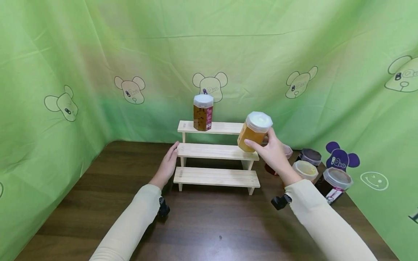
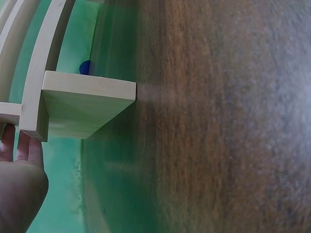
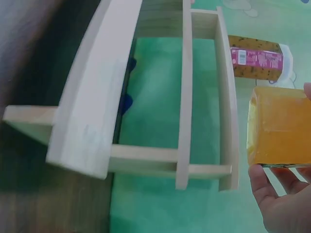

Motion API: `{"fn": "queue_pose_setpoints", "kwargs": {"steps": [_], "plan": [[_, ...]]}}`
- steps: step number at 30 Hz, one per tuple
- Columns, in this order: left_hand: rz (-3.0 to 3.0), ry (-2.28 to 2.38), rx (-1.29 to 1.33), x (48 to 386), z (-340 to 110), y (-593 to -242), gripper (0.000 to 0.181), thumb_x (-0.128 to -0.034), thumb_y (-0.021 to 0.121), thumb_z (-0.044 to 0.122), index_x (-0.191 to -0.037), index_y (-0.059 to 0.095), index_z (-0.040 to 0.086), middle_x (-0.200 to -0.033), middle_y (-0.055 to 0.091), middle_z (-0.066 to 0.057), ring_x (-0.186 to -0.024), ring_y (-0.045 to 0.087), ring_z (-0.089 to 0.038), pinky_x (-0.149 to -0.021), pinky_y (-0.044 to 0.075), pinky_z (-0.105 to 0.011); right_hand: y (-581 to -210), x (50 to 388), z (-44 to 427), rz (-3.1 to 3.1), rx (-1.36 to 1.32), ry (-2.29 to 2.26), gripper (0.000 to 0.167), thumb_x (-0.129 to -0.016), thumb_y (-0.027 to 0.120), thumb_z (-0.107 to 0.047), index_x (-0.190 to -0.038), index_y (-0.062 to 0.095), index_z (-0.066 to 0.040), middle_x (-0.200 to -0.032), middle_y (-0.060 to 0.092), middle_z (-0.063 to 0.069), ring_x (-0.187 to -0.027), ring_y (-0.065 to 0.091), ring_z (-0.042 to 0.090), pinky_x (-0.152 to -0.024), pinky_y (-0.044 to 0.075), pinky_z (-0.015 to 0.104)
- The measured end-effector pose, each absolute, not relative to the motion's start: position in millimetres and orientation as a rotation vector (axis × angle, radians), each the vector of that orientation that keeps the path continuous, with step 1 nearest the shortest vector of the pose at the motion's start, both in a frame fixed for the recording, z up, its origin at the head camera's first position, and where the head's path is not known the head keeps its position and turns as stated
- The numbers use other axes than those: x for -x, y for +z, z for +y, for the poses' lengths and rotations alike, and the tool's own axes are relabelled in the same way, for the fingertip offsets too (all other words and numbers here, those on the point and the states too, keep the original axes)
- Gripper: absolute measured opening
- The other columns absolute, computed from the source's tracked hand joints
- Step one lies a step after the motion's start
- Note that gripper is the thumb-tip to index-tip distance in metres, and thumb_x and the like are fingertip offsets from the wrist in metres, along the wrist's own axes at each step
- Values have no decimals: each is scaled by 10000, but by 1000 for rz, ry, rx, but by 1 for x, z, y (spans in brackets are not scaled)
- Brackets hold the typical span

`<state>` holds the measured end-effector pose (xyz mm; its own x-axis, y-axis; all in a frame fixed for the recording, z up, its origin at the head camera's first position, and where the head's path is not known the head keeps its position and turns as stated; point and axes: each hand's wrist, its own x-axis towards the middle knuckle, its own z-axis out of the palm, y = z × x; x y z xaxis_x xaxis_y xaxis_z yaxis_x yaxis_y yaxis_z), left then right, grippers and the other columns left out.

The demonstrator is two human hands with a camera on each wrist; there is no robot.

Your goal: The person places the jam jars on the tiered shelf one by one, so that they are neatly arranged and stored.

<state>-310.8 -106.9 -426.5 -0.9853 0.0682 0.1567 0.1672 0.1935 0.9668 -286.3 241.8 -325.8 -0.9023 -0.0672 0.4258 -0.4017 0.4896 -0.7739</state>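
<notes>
A three-step wooden rack (image 1: 217, 175) stands on the table, also seen in the left wrist view (image 2: 87, 87) and the right wrist view (image 3: 92, 107). My left hand (image 1: 167, 165) touches the left end of its middle step with extended fingers; the left wrist view shows those fingers (image 2: 29, 148) at the wood. My right hand (image 1: 275, 154) grips an orange-yellow jar (image 1: 250, 137) with a white lid, slightly tilted, at the right of the upper steps. In the right wrist view the fingers hold the jar (image 3: 282, 128) from below. A brown speckled jar (image 1: 202, 116) stands upright on the top step, left of centre.
Right of the rack are several lidded jars: a yellow-topped one (image 1: 305, 170), a dark one (image 1: 309, 156), another dark one with a pink label (image 1: 334, 181), and a reddish one (image 1: 287, 150) partly behind my right hand. A green printed cloth (image 1: 156, 47) hangs behind the table (image 1: 202, 221).
</notes>
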Motion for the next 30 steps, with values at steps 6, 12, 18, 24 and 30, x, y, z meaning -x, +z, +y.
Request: {"fn": "queue_pose_setpoints", "kwargs": {"steps": [6,12,18,24,30], "plan": [[-2357,-1931,245,310,-107,-426,505,-1120,288,329,-1602,269,181,-1634,256,-48,-1494,207,-239,-1203,164,-475,-316,301,229,-2434,-363,1405,837,-894,754,-433,-1531,303,-133,-1471,439,143,-1276,477,374,-981,441,577],[-2363,-1939,233,310,-107,-427,506,-1117,292,354,-1601,272,206,-1632,256,-16,-1493,202,-206,-1205,164,-451,-307,315,217,-2421,-337,1502,839,-877,762,-464,-1529,322,-172,-1459,444,117,-1252,500,354,-997,441,547],[-2364,-1933,238,312,-108,-429,508,-1116,292,359,-1600,272,206,-1631,260,-15,-1493,204,-205,-1207,160,-448,-301,329,208,-2416,-292,1518,853,-848,790,-473,-1506,359,-141,-1408,475,126,-1200,522,334,-986,456,498],[-2358,-1936,250,313,-108,-430,511,-1116,291,363,-1601,268,207,-1632,259,-16,-1493,205,-206,-1206,161,-453,-300,340,202,-2428,-273,1524,872,-839,807,-448,-1509,359,-115,-1403,474,168,-1230,511,343,-1035,430,496],[-2353,-1936,248,313,-108,-430,507,-1117,293,353,-1600,273,202,-1631,260,-14,-1493,202,-203,-1207,161,-444,-301,350,195,-2424,-259,1583,903,-812,829,-460,-1511,367,-125,-1391,473,157,-1262,483,320,-1069,393,500]]}}
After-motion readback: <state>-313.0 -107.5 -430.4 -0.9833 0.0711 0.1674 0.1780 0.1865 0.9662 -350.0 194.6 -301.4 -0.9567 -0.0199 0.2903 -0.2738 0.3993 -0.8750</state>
